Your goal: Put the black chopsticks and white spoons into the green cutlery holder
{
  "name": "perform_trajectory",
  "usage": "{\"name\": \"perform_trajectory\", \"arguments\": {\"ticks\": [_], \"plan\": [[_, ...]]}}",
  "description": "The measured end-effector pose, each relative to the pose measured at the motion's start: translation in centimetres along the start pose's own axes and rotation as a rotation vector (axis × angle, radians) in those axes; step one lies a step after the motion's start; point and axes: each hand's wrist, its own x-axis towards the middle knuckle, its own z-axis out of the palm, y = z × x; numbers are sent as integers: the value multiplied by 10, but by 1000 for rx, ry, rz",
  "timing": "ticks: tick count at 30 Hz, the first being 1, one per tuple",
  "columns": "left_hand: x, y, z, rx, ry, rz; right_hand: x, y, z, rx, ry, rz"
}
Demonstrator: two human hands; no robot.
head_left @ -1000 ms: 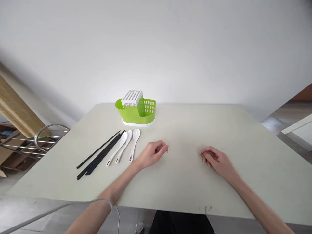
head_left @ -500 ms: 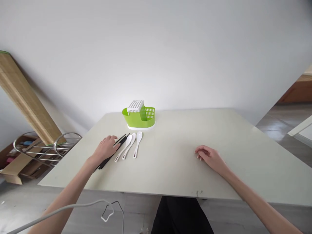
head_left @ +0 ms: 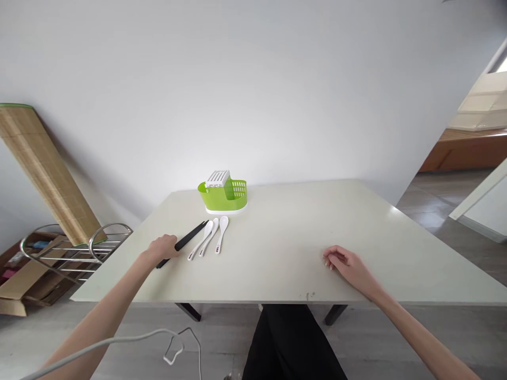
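My left hand [head_left: 163, 248] is closed around a bundle of black chopsticks [head_left: 191, 235] lying slantwise at the left of the table; their ends stick out on both sides of the fingers. Just right of them lie three white spoons, the leftmost spoon [head_left: 200, 240], the middle spoon [head_left: 209, 237] and the rightmost spoon [head_left: 222, 234], bowls pointing away from me. Behind the spoons stands a green utensil caddy [head_left: 216, 199] with a white slotted top and white base. On the right, my right hand [head_left: 346, 266] rests on the table with fingers curled in and nothing held.
The pale table [head_left: 277, 248] stands against a white wall. Left of it are a metal rack [head_left: 75, 256], a rolled bamboo mat [head_left: 47, 174] and a cardboard box [head_left: 21, 285]. A grey cable [head_left: 114, 340] crosses in front of my left forearm.
My left hand has closed around the chopsticks, which are now gathered into a tighter bundle. My right hand keeps its curled pose on the table. The view has shifted slightly.
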Motion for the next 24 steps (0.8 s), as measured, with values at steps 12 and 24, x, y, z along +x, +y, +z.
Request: {"name": "perform_trajectory", "arguments": {"ticks": [12,24], "plan": [[8,8,3,62,59,-26,2,-3,2,28,46,-36],[-6,6,18,56,149,-92,4,7,3,52,64,-45]]}}
